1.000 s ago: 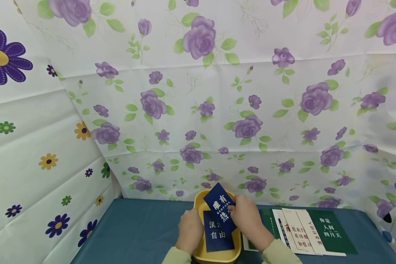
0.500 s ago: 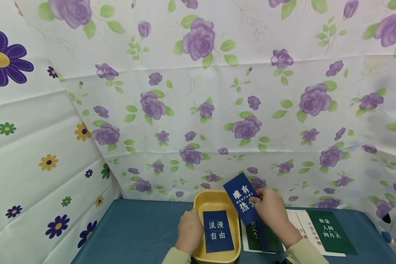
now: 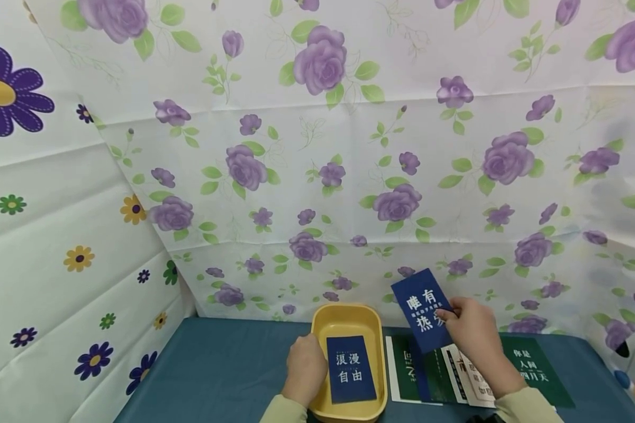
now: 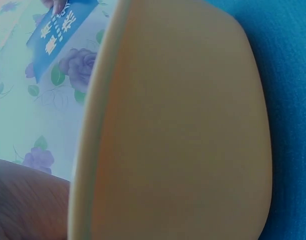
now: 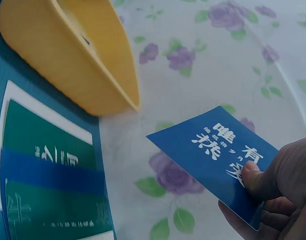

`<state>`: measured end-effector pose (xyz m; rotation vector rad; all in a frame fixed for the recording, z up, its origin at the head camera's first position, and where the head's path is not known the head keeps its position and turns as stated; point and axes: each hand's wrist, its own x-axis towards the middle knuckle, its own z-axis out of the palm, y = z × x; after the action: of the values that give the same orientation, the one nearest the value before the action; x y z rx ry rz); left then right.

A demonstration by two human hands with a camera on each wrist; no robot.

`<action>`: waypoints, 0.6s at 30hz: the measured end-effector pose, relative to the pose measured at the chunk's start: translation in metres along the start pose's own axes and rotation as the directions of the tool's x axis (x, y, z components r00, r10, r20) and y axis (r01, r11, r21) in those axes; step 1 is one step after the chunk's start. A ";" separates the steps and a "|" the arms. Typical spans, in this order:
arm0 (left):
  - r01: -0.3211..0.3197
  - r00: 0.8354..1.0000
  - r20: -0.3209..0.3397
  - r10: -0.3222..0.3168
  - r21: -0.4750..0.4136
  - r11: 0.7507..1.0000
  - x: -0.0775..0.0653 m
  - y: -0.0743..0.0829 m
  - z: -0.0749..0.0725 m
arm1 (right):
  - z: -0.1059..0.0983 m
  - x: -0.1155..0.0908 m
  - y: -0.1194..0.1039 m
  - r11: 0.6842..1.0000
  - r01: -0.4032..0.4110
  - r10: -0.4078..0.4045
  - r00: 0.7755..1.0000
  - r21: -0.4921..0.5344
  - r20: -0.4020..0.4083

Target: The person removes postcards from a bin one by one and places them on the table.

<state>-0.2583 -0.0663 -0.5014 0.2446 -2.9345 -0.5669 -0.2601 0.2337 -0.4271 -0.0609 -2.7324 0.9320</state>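
Note:
My left hand [image 3: 306,364] grips the left rim of a yellow plastic basin [image 3: 317,317], its fingers curled at the edge. Inside the basin lies a blue card [image 3: 351,385] with white characters. A second blue card [image 3: 418,320] is pinched between thumb and fingers of my right hand [image 3: 476,329], raised and tilted above a row of cards. The right wrist view shows the thumb on the printed face of this card [image 5: 208,160]. In the left wrist view the basin's outer wall [image 4: 193,120] fills most of the frame.
Right of the basin, overlapping green, blue and white cards [image 3: 439,376] lie in a row on the dark teal table cloth [image 3: 233,364]. A green card [image 3: 545,370] ends the row. A flowered sheet [image 3: 349,176] hangs close behind the table.
My right hand has carried the pinched blue card from over the basin rightward and up, above the card row. The left hand stays on the basin rim.

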 end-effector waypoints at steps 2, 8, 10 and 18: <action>0.002 1.000 0.002 -0.002 0.001 1.000 0.000 0.001 -0.001 | -0.005 0.000 0.006 1.000 -0.006 0.006 1.000 -0.015 -0.005; 0.003 1.000 0.004 -0.003 -0.009 1.000 -0.002 0.001 -0.001 | -0.021 -0.002 0.026 0.998 -0.048 0.049 0.999 -0.034 0.010; 0.002 1.000 0.006 -0.001 -0.011 1.000 -0.003 0.001 0.000 | -0.027 -0.003 0.033 0.997 -0.063 0.063 0.998 -0.038 0.011; 0.004 1.000 0.006 -0.004 -0.009 1.000 -0.003 0.000 0.003 | -0.054 -0.005 0.061 0.994 -0.074 0.067 0.994 -0.081 -0.089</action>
<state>-0.2558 -0.0648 -0.5049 0.2484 -2.9367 -0.5823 -0.2445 0.3140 -0.4241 -0.2091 -2.7045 0.8121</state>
